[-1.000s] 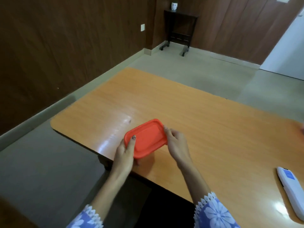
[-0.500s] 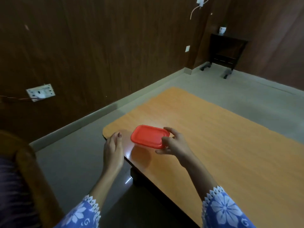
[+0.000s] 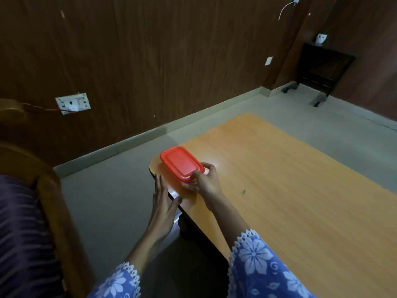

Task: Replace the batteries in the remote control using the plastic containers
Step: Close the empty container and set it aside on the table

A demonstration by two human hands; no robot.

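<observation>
A red plastic container lid (image 3: 180, 164) is held flat just above the near left corner of the orange wooden table (image 3: 279, 179). My right hand (image 3: 205, 180) grips the lid's near right corner with fingers and thumb. My left hand (image 3: 162, 201) hovers at the table's edge, fingers spread, holding nothing, a little below and left of the lid. The remote control and the container's body are out of view.
A wooden chair (image 3: 43, 207) with a dark cushion stands at the left. A wall socket (image 3: 73, 103) with a wire sits on the brown panelled wall. A dark wheeled stand (image 3: 318, 67) is in the far corner.
My left hand let go of the red lid and dropped to the table edge. My right hand carried the lid to the left corner. The view swung left, and the remote went out of frame.
</observation>
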